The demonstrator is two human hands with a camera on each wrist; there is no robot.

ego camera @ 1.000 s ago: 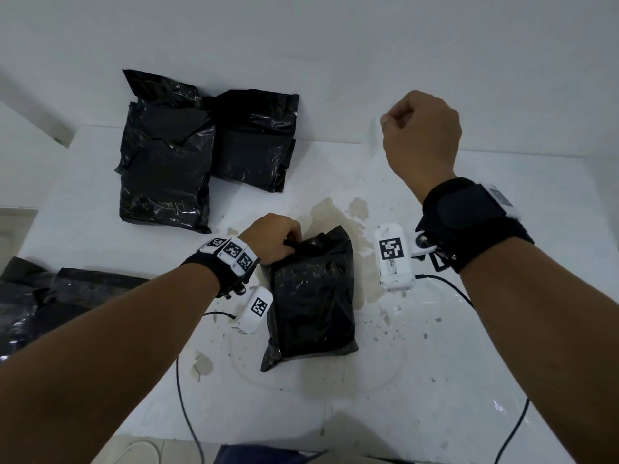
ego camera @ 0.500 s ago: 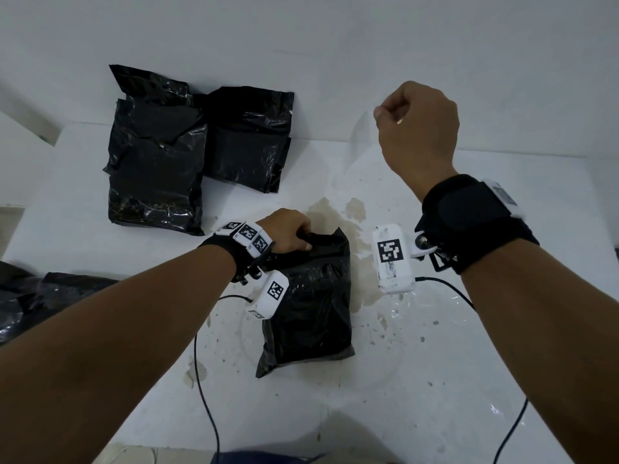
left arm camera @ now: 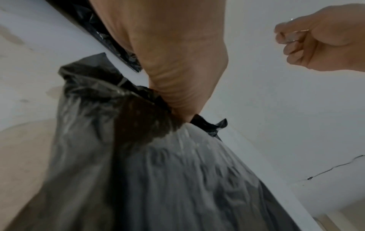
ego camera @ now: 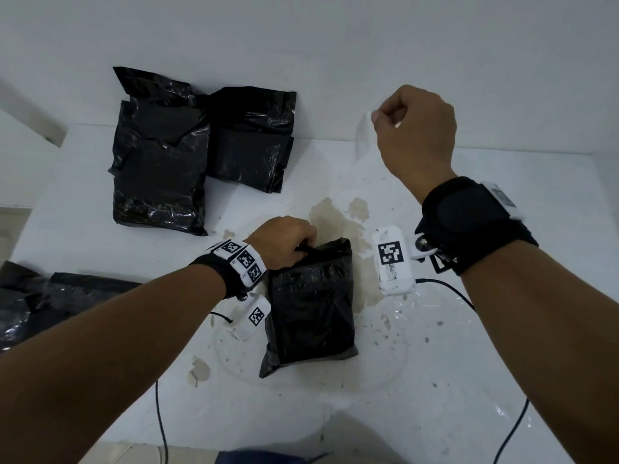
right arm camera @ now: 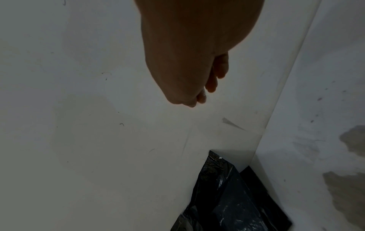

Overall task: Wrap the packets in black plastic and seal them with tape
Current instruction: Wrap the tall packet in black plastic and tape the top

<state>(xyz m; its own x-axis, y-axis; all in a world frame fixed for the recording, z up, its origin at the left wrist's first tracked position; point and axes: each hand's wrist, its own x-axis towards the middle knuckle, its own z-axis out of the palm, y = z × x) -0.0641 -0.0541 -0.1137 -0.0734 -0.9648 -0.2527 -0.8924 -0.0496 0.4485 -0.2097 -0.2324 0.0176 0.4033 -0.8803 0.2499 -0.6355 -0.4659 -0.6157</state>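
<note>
- The left grip [ego camera: 284,244] is clamped on the gathered top edge of the packet [ego camera: 311,306], fingers curled around the bunched black plastic.
- The packet lies flat on the tabletop [ego camera: 435,380], extending from the left grip toward the person.
- In the left wrist view the plastic of the packet [left arm camera: 158,171] is bunched up directly under the left grip [left arm camera: 177,70].
- The right grip [ego camera: 415,128] is raised above the tabletop, beyond and to the right of the left grip, well apart from the packet.
- The right grip is closed on a strip of clear tape [ego camera: 363,135]; thumb and fingers pinch its upper end and the strip hangs down just left of the grip.
- Two wrapped packets [ego camera: 201,152] lie side by side, touching, beyond and to the left of the left grip, against the wall [ego camera: 301,35].
- Loose black plastic [ego camera: 50,303] lies at the tabletop edge, left of the left forearm.
- Brown stains [ego camera: 338,212] mark the tabletop just beyond the left grip.
- A cable [ego camera: 449,289] runs across the tabletop under the right wrist.
</note>
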